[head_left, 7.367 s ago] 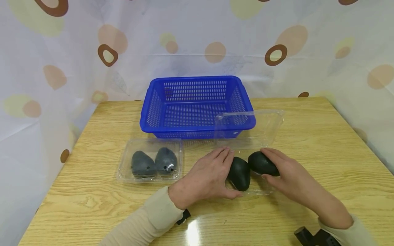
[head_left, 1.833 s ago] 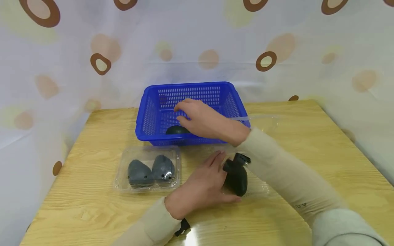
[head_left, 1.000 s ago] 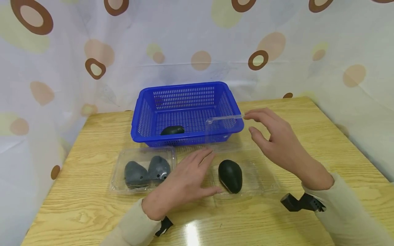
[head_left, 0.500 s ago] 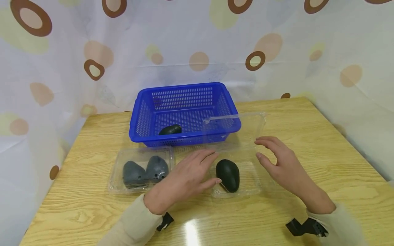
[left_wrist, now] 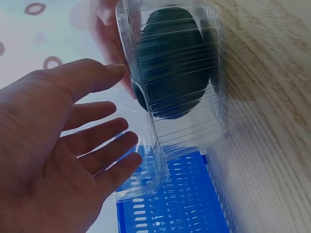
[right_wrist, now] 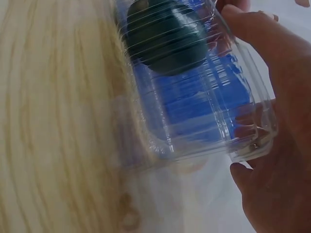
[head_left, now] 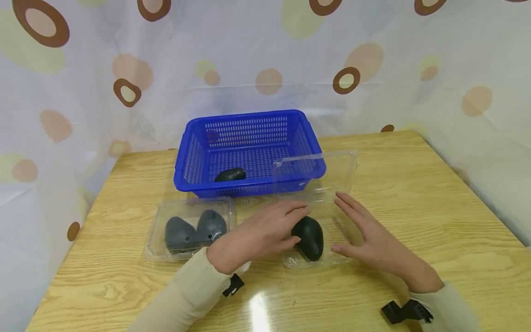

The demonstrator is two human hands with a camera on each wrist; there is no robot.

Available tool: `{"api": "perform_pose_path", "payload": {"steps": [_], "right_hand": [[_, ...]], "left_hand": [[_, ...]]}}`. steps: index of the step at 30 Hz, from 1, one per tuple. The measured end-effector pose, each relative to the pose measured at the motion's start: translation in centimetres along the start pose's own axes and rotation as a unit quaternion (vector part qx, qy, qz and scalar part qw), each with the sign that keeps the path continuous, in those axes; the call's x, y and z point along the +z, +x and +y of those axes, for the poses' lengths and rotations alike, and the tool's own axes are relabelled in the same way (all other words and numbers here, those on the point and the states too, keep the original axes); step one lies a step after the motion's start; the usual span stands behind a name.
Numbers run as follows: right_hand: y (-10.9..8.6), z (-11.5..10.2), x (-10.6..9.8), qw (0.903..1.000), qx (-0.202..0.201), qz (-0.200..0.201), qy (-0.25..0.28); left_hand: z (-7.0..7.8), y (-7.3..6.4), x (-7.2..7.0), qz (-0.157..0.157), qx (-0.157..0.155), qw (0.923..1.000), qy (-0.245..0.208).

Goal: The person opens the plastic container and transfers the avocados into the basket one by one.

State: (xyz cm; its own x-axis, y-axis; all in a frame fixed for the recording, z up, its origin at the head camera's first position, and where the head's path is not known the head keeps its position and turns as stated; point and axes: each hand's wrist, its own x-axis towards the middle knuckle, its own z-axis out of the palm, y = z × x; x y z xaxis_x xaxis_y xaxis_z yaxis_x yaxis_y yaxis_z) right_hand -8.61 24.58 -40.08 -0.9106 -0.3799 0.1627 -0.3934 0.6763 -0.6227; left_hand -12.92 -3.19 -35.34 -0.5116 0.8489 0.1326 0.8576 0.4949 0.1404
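Note:
One dark green avocado (head_left: 311,240) lies in the left half of a clear plastic clamshell (head_left: 338,258), whose lid (head_left: 339,173) stands raised at the back. My left hand (head_left: 261,230) reaches over the clamshell's left edge, fingertips overlapping the avocado's left side in the head view. In the left wrist view its fingers (left_wrist: 109,145) are loosely spread beside the ribbed wall. On the other side, my right hand (head_left: 377,242) is held with thumb and fingers apart at the right edge. Nothing is gripped by either hand.
Behind the clamshell stands a blue plastic basket (head_left: 232,188) with another avocado (head_left: 230,174) near its front wall. A closed clear clamshell (head_left: 155,251) holding two avocados sits on the left of the wooden table (head_left: 415,184). A patterned cloth (head_left: 307,60) hangs behind.
One avocado went from the clamshell's right side into the basket. My right hand then came back to the clamshell's right edge. Most recently, my left hand moved right, closer to the remaining avocado.

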Motion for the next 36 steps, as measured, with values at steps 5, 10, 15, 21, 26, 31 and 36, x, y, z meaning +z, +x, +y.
{"api": "perform_pose_path", "payload": {"steps": [5, 10, 15, 21, 26, 31, 36], "right_hand": [[-0.4, 0.4, 0.3, 0.9998, -0.015, -0.001, -0.016], [-0.6, 0.5, 0.4, 0.9987, -0.036, 0.011, -0.034], [-0.6, 0.8, 0.4, 0.9979, -0.041, 0.020, -0.045], [-0.5, 0.9, 0.6, 0.9967, -0.053, 0.031, -0.052], [-0.6, 1.0, 0.6, 0.9969, -0.046, 0.029, -0.056], [-0.5, 1.0, 0.7, 0.9962, -0.045, 0.025, -0.070], [-0.5, 1.0, 0.7, 0.9949, -0.059, 0.029, -0.077]], "left_hand": [[0.0, 0.3, 0.0, -0.019, 0.012, 0.9997, -0.015], [0.0, 0.8, 0.1, -0.044, 0.023, 0.9984, -0.026], [0.3, 1.4, 0.2, -0.064, 0.033, 0.9973, -0.015], [0.4, 2.1, 0.4, -0.085, 0.011, 0.9963, -0.008], [0.4, 2.1, 0.6, -0.085, -0.017, 0.9962, -0.014], [0.3, 2.2, 0.9, -0.091, -0.022, 0.9951, -0.030], [0.3, 2.2, 1.1, -0.100, -0.017, 0.9941, -0.038]]}}
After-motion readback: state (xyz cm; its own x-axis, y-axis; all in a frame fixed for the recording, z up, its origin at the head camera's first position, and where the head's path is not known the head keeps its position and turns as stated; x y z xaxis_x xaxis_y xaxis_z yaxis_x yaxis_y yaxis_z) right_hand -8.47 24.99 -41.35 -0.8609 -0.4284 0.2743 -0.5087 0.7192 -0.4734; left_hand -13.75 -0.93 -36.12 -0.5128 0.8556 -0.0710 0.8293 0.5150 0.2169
